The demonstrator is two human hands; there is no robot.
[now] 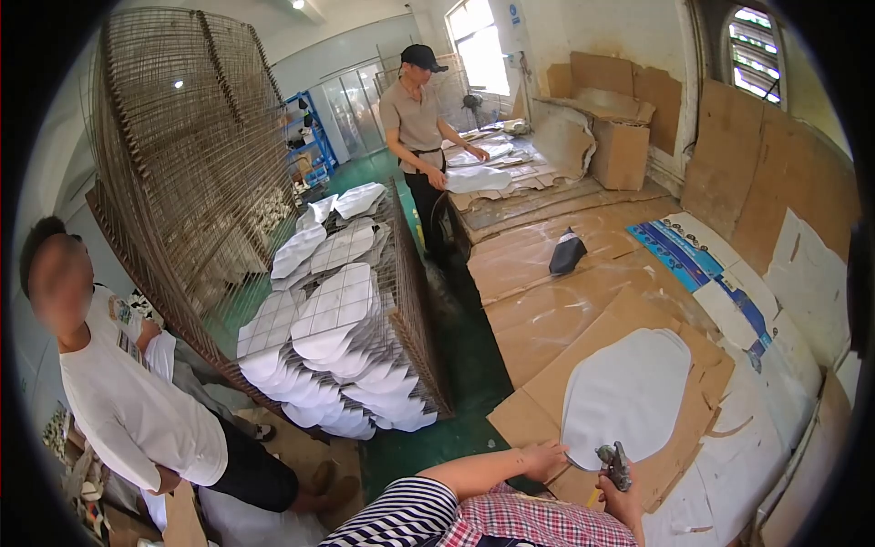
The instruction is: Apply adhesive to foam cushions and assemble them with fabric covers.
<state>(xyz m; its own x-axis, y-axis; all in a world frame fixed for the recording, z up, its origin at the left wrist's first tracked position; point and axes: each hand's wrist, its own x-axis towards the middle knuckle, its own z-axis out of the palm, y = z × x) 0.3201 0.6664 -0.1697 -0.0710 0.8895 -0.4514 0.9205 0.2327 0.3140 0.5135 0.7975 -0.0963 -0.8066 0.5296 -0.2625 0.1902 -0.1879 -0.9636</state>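
A stack of white oval-ended sheets [629, 392] lies on a piece of brown cardboard [529, 419] on the bench in front of me. My left hand [545, 461] is at the near left corner of the stack, its fingers closed at the edge of the top sheet. In my right hand [622, 500] is a metal spray gun [616, 463], held over the near end of the sheets. A thin yellow hose [594, 498] shows beside that hand.
Left of the bench stands a wire rack [415, 337] loaded with white sheets, its tall mesh layers [182, 137] raised. A dark pointed object [567, 252] rests farther up the bench. One co-worker [419, 118] handles sheets at the far end; another person [137, 392] stands at left.
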